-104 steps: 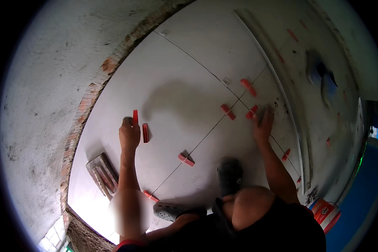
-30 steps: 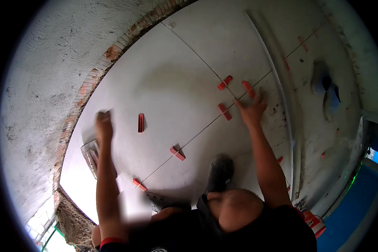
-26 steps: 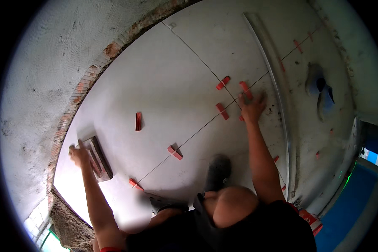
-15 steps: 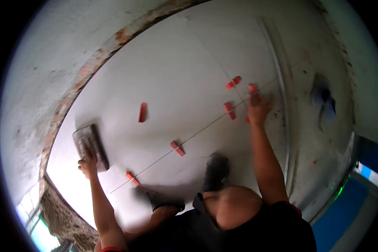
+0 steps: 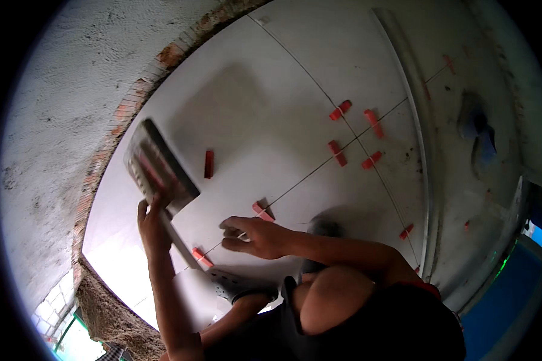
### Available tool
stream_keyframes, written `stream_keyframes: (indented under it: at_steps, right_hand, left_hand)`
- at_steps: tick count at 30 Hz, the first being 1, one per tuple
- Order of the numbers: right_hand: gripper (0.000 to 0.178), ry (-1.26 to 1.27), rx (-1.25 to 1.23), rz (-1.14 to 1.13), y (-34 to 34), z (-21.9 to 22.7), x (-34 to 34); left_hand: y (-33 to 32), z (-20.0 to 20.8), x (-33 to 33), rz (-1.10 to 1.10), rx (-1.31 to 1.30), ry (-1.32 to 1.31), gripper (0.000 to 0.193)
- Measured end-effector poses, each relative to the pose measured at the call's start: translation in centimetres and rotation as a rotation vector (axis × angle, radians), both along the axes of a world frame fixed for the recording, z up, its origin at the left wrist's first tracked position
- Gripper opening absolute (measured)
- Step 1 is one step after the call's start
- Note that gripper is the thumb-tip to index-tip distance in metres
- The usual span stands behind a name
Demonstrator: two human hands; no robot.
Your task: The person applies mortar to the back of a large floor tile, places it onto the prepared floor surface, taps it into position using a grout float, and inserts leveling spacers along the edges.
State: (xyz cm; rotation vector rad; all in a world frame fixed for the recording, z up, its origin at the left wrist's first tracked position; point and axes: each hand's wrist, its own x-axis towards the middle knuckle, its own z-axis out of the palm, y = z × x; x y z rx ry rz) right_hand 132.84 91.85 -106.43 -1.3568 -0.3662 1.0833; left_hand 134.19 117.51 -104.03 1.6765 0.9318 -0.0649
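Observation:
My left hand point(image 5: 155, 231) is closed on a flat, rectangular plastering float point(image 5: 162, 165), grey-brown and smeared, its reddish handle partly hidden by my fingers. The float is tilted and blurred, raised over the pale tiled floor point(image 5: 307, 54). In front of my knees hovers my right hand point(image 5: 253, 236), fingers curved and apart with nothing between them. Just beyond it a red tile-levelling wedge point(image 5: 262, 210) sits across a joint. Another red wedge point(image 5: 202, 257) lies nearer my left foot, and a loose one point(image 5: 209, 164) rests on a tile. Several more surround the joint crossing, including one wedge point(image 5: 373, 123).
A long metal straightedge point(image 5: 412, 126) runs along the right side. Beyond it lies a blurred dark-and-blue object point(image 5: 480, 129). Exposed brick point(image 5: 123, 111) edges the floor beside the rough wall point(image 5: 72, 96). My shoe point(image 5: 238, 284) stands near the joint; rubble point(image 5: 111, 307) is at lower left.
My right hand has left the wedges by the joint crossing and swung left toward my knees. My left hand has lifted the float and tilted it, moving slightly right and away from me.

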Motion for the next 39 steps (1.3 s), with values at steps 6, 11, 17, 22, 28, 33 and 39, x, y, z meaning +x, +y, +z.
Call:
stream_keyframes:
  at_steps: [6, 11, 17, 22, 28, 33, 39]
  right_hand:
    - [0.039, 0.234, 0.120, -0.344, -0.4, -0.9, 0.5]
    - [0.037, 0.578, -0.078, -0.564, -6.5, -4.6, 0.1]
    - [0.043, 0.278, -0.336, -0.498, -7.2, -4.4, 3.4]
    - [0.045, -0.278, -0.660, -0.421, -6.3, 0.6, 8.2]
    - [0.037, -0.418, -0.416, -0.396, -9.0, 7.5, 4.3]
    - [0.051, -0.230, -0.744, -0.435, -11.2, -1.2, 1.6]
    - [0.049, -0.209, -0.643, -0.309, -9.0, 3.7, 4.3]
  left_hand:
    - [-13.5, -1.8, 4.4, -0.083, -0.005, -0.152, 0.031]
    - [-10.4, -6.6, 4.0, -0.576, 0.893, -0.301, 0.036]
    - [-4.4, -12.8, 2.0, -1.017, 1.012, -0.132, 0.058]
    - [-3.6, -15.2, 1.0, -0.844, 1.139, -0.179, 0.058]
    - [1.1, -17.7, -1.8, -0.888, 1.233, -0.146, 0.046]
    - [-5.0, -14.9, 0.9, -0.741, 1.253, -0.161, 0.049]
    - [-3.0, -15.0, 0.1, -0.712, 1.291, -0.175, 0.048]
